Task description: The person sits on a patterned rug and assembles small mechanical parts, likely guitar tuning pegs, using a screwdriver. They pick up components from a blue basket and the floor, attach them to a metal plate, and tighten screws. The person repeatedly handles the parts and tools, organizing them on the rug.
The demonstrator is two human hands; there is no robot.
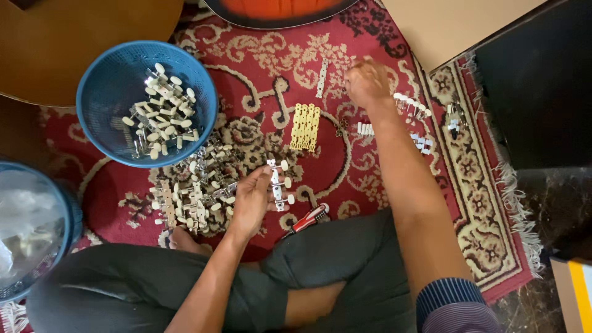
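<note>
Near the lower middle of the frame, the left hand (pixel 250 200) is gripping a guitar tuning-machine strip (pixel 277 183) with cream knobs, fingers clamped on its left edge. A pile of similar tuners (pixel 194 185) is lying just left of it on the red patterned rug (pixel 364 191). The right hand (pixel 367 83) is reaching to the upper middle, fingers curled down together over small parts; whether it is gripping any I cannot tell. Gold plates (pixel 306 126) are lying between the hands. A blue basket (pixel 102 71) of tuners is sitting at upper left, and a red-handled screwdriver (pixel 308 219) is lying by the knee.
</note>
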